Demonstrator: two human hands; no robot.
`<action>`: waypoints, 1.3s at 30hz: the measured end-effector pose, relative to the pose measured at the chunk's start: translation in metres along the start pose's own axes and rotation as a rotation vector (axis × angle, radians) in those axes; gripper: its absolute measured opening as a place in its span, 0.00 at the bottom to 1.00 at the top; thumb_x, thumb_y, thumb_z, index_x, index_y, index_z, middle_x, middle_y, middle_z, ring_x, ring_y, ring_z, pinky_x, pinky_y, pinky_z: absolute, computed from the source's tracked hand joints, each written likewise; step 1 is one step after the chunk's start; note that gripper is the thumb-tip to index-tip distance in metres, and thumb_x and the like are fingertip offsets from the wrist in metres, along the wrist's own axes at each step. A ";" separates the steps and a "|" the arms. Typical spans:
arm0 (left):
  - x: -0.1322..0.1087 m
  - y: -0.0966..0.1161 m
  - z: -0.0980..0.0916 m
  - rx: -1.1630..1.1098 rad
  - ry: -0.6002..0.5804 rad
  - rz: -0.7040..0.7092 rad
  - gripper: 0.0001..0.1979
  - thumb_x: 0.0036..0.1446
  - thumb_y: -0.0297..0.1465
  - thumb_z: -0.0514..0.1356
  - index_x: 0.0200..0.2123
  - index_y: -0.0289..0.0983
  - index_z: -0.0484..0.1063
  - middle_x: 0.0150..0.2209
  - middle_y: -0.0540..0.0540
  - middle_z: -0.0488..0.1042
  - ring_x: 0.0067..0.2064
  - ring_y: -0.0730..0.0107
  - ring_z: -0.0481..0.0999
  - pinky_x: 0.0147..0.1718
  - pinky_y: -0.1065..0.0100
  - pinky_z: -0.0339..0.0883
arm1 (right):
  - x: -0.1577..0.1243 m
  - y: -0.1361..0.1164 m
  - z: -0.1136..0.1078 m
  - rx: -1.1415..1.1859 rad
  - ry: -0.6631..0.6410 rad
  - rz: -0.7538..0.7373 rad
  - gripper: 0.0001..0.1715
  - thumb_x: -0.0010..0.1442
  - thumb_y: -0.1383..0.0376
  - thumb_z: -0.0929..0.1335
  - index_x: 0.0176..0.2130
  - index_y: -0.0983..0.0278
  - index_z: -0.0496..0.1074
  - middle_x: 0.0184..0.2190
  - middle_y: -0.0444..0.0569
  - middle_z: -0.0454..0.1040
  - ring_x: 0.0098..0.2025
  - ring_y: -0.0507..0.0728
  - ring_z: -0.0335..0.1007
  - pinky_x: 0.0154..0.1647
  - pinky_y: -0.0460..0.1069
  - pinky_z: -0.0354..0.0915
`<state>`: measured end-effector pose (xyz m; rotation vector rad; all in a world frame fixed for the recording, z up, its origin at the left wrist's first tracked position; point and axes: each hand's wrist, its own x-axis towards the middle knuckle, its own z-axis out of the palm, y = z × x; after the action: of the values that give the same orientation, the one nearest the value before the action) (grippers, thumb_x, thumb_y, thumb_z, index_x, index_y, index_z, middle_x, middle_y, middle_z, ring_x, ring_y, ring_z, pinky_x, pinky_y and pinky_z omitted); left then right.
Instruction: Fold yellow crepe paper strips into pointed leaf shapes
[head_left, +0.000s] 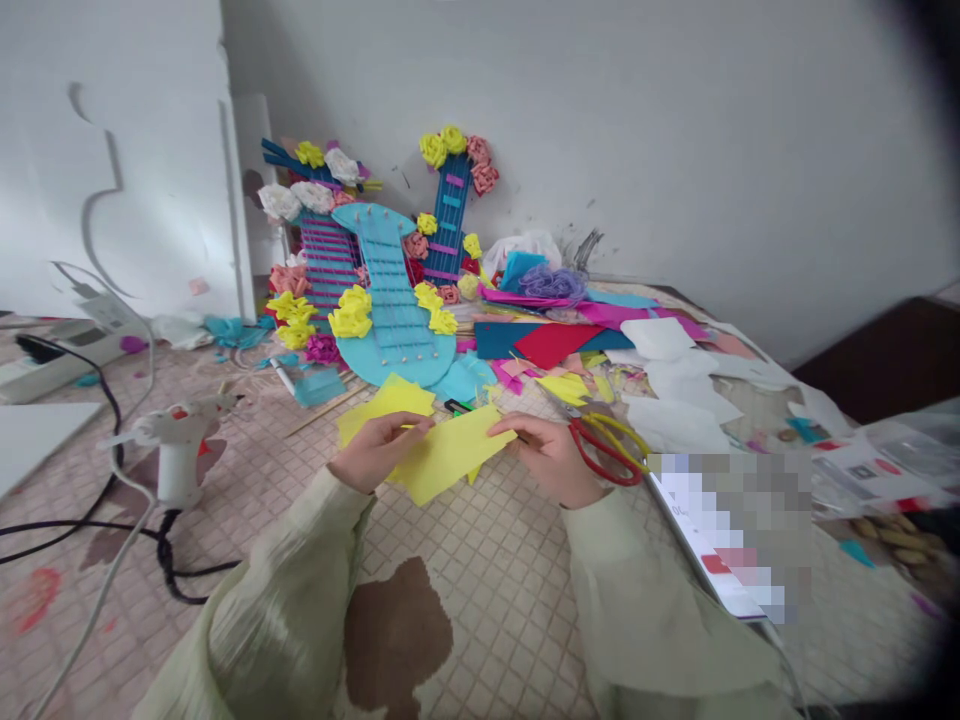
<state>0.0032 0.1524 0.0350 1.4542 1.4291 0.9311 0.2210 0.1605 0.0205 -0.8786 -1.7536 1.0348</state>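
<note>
A piece of yellow paper (444, 462) is stretched between my two hands above the table. My left hand (381, 447) pinches its left side, thumb on top. At the right corner, my right hand (551, 455) grips the same piece between thumb and fingers. Behind my left hand lies more yellow paper (401, 392), partly covered. A dark and green tool (459, 407), mostly hidden, shows just beyond the held piece. Scissors (611, 450) with red and yellow handles rest right beside my right hand.
A white glue gun (180, 450) with cords stands at the left. Decorated blue boards (386, 300) with paper flowers lean at the back. Coloured sheets (540, 340) and white scraps (679, 385) pile up at back right. A phone (701, 540), partly blurred, lies on the right.
</note>
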 end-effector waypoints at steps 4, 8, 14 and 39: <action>-0.001 -0.005 0.007 -0.080 -0.153 -0.048 0.24 0.42 0.39 0.59 0.42 0.32 0.66 0.21 0.49 0.71 0.22 0.73 0.69 0.19 0.74 0.59 | 0.001 0.003 -0.001 0.007 0.007 -0.010 0.07 0.50 0.69 0.66 0.32 0.61 0.73 0.35 0.47 0.73 0.41 0.54 0.67 0.44 0.49 0.62; 0.001 -0.009 0.006 0.008 -0.077 -0.054 0.22 0.40 0.40 0.61 0.38 0.33 0.69 0.30 0.45 0.74 0.29 0.68 0.72 0.24 0.71 0.64 | 0.001 0.006 -0.002 0.002 0.046 0.006 0.05 0.48 0.68 0.68 0.30 0.61 0.74 0.35 0.47 0.73 0.41 0.55 0.67 0.44 0.50 0.62; -0.001 -0.004 0.005 0.009 -0.111 0.019 0.19 0.46 0.42 0.56 0.35 0.32 0.71 0.32 0.43 0.75 0.34 0.64 0.73 0.31 0.68 0.66 | 0.001 0.002 0.001 0.071 0.068 0.132 0.05 0.48 0.64 0.68 0.28 0.63 0.73 0.32 0.47 0.73 0.36 0.54 0.68 0.40 0.49 0.63; -0.016 0.009 0.034 -0.003 -0.231 0.004 0.10 0.46 0.35 0.56 0.25 0.34 0.71 0.22 0.49 0.73 0.26 0.73 0.71 0.26 0.74 0.61 | 0.002 -0.003 0.007 0.233 0.132 0.315 0.11 0.48 0.61 0.68 0.32 0.65 0.70 0.30 0.46 0.72 0.33 0.52 0.68 0.35 0.47 0.64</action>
<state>0.0369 0.1345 0.0327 1.5094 1.2543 0.7400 0.2135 0.1591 0.0226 -1.0685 -1.3795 1.3234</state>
